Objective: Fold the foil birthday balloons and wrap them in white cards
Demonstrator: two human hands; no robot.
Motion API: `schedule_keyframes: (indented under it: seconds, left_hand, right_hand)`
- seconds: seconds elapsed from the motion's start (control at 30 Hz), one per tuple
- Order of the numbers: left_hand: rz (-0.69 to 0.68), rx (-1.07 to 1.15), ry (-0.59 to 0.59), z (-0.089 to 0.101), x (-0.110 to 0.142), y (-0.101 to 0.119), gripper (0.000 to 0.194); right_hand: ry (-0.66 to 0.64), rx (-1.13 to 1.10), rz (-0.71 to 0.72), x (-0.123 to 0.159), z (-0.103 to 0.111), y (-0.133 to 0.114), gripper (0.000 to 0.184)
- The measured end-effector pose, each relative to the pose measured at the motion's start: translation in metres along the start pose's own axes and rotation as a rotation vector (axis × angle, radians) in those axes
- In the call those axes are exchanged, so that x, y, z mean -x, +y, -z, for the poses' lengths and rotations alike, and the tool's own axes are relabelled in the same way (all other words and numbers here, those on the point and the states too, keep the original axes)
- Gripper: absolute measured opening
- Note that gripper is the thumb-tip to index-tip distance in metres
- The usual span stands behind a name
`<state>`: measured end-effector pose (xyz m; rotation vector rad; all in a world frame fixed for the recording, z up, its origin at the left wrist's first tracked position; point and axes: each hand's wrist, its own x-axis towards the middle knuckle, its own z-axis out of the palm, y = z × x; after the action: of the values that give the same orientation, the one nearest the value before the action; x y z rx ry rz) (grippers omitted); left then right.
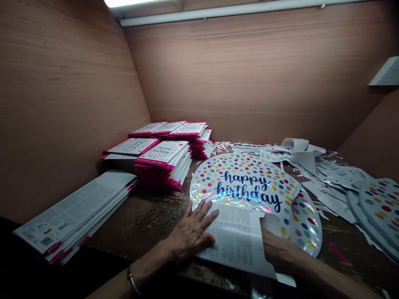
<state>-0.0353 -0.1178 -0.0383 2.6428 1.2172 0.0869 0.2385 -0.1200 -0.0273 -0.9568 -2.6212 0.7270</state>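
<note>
A round white foil balloon (240, 174) with coloured dots and blue "happy birthday" lettering lies flat before me. Over its lower part is a printed paper packet (233, 236), its small-text side facing up. My left hand (195, 228) rests on the packet's left edge, fingers spread and thumb apart. From the right, my right hand (276, 245) reaches in at the packet's right edge. Its fingers are hidden behind the paper, so I cannot see what they hold. More of a dotted balloon (307, 224) shows from underneath on the right.
Stacks of pink-edged birthday packets (163, 153) stand at the back left. Nearer lies a pile of text-side-up packets (75, 211). Paper strips and scraps (311, 162) spread at the back right, beside more dotted balloons (380, 207). Wooden walls (249, 74) enclose the table.
</note>
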Motion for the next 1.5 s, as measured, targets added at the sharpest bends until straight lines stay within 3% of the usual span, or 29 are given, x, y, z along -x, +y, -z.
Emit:
schedule_keyframes:
  seconds: [0.13, 0.2, 0.27, 0.4, 0.53, 0.83, 1.0, 1.13, 1.37, 1.5]
  left_hand:
    - [-0.011, -0.047, -0.066, 0.012, -0.007, 0.010, 0.065]
    - [-0.029, -0.081, -0.054, 0.019, -0.019, 0.026, 0.066]
    - [-0.087, -0.103, 0.000, 0.020, -0.036, 0.048, 0.069]
    - [-0.283, -0.069, 0.012, -0.003, -0.067, 0.093, 0.078]
    - [-0.289, -0.030, -0.049, -0.025, -0.081, 0.107, 0.084]
    - [-0.294, -0.017, -0.063, -0.020, -0.080, 0.105, 0.086]
    - [-0.295, 0.006, -0.054, -0.024, -0.081, 0.105, 0.091]
    - [-0.302, 0.031, -0.041, -0.025, -0.080, 0.104, 0.089]
    - [-0.311, 0.016, -0.035, -0.026, -0.080, 0.104, 0.085]
    - [-0.327, -0.015, -0.025, -0.029, -0.080, 0.103, 0.078]
  right_hand:
    - [-0.045, 0.061, 0.085, 0.032, 0.015, -0.003, 0.042]
    - [0.043, 0.092, 0.071, 0.054, 0.013, 0.000, 0.040]
    - [0.211, 0.101, 0.047, 0.073, 0.005, 0.004, 0.036]
    - [0.517, 0.134, -0.013, 0.095, -0.009, 0.008, 0.026]
    - [0.645, 0.241, -0.125, 0.101, -0.009, 0.002, 0.019]
    - [0.439, 0.319, -0.130, 0.091, -0.014, -0.009, 0.023]
    - [0.211, 0.364, -0.168, 0.087, -0.007, -0.013, 0.013]
    - [0.187, 0.416, -0.170, 0.085, -0.005, -0.017, 0.016]
    - [0.083, 0.848, -0.090, 0.083, -0.017, -0.021, 0.016]
    - [-0.006, 1.166, 0.091, 0.080, -0.007, -0.034, 0.014]
